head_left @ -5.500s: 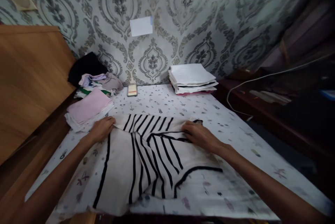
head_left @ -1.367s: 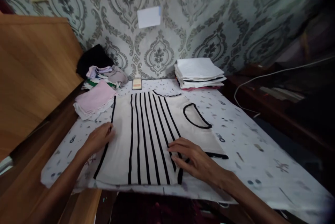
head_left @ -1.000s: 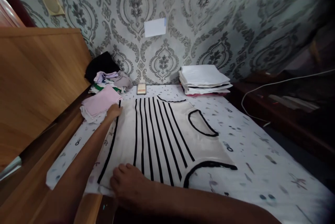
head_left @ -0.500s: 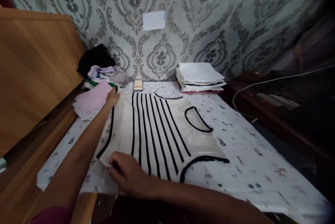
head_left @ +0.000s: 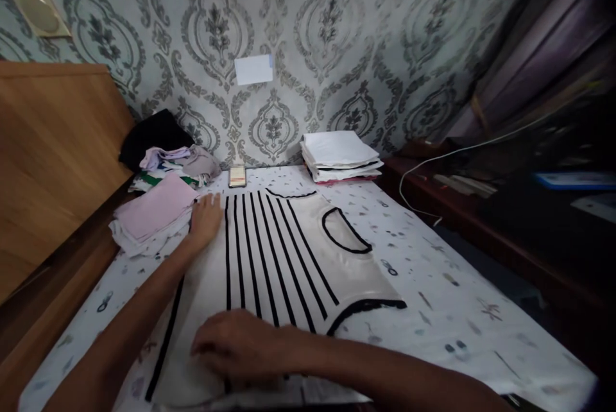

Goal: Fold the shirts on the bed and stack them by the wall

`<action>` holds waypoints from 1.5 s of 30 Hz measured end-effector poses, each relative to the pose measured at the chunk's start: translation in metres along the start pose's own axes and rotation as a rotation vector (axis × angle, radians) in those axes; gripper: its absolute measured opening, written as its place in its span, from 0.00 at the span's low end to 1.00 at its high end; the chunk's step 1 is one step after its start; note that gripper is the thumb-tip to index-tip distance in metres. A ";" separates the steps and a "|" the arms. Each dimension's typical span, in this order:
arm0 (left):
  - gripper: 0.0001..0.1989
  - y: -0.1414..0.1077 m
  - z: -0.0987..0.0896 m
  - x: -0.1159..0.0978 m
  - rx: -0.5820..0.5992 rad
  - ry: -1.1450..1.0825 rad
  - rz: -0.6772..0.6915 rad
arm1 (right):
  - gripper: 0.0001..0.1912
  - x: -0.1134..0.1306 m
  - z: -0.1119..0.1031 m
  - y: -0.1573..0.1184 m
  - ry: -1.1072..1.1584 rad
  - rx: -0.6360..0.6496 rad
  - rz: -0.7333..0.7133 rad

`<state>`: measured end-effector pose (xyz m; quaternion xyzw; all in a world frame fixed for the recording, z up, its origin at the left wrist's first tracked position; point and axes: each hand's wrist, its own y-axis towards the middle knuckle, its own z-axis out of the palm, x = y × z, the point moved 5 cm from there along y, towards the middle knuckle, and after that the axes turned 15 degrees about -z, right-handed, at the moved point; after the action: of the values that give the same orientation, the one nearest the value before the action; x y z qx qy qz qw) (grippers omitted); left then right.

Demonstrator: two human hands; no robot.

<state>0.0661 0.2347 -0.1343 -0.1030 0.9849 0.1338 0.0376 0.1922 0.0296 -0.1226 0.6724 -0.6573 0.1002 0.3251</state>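
A white sleeveless top (head_left: 308, 232) with black stripes and black edging lies spread on the patterned sheet, its neckline toward the right. My left hand (head_left: 208, 221) lies on the far side of the top near the hem, fingers outstretched and holding nothing. On the near side, my right hand (head_left: 238, 343) rests palm down over the fabric, its fingers loosely bent and apart from the hem. The black hem band runs along the left, partly hidden by my left forearm. Folded pink cloth (head_left: 156, 208) sits just left of my left hand.
A stack of folded white clothes (head_left: 341, 152) stands at the back right. Behind the pink cloth are piled garments (head_left: 180, 165) and a black item (head_left: 156, 139). A small box (head_left: 237, 176) is near the wall. A wooden panel (head_left: 52, 155) borders the left; a white cable (head_left: 409, 171) hangs right.
Both hands have let go of the hem corners and now rest on the top. The hem side lies flatter and nearer to me. The camera view has shifted to the right and up.
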 end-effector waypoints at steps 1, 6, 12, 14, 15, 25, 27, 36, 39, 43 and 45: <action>0.26 -0.009 0.006 -0.014 0.038 -0.042 0.109 | 0.11 -0.012 -0.012 -0.007 -0.062 -0.035 0.052; 0.29 -0.045 0.038 -0.054 0.268 -0.134 0.360 | 0.12 -0.078 -0.072 -0.057 -0.441 -0.242 0.358; 0.30 -0.029 0.042 -0.034 0.307 -0.034 0.184 | 0.18 -0.148 -0.108 -0.100 -0.537 -0.225 0.574; 0.32 -0.019 0.040 -0.022 0.283 -0.004 0.084 | 0.18 -0.171 -0.117 -0.101 -0.542 -0.199 0.601; 0.32 -0.015 0.038 -0.017 0.251 0.009 0.049 | 0.17 -0.183 -0.124 -0.099 -0.547 -0.192 0.615; 0.31 -0.011 0.040 -0.024 0.255 0.006 0.261 | 0.18 -0.298 -0.188 -0.053 -0.552 -0.275 0.859; 0.32 -0.009 0.043 -0.017 0.271 -0.005 0.262 | 0.15 -0.310 -0.191 -0.051 -0.555 -0.278 0.879; 0.38 0.016 0.052 0.010 0.275 0.121 0.135 | 0.14 -0.321 -0.197 -0.053 -0.620 -0.370 0.848; 0.38 0.020 0.055 0.004 0.194 0.130 0.142 | 0.16 -0.309 -0.195 -0.047 -0.644 -0.387 0.822; 0.34 0.018 0.063 -0.020 0.170 0.032 0.270 | 0.19 -0.277 -0.169 -0.046 -0.674 -0.351 0.660; 0.32 0.017 0.067 -0.027 0.211 0.005 0.306 | 0.22 -0.262 -0.151 -0.057 -0.664 -0.297 0.537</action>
<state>0.0922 0.2743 -0.1919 0.0524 0.9977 0.0335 0.0252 0.2601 0.3259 -0.1709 0.4199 -0.8844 -0.1357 0.1522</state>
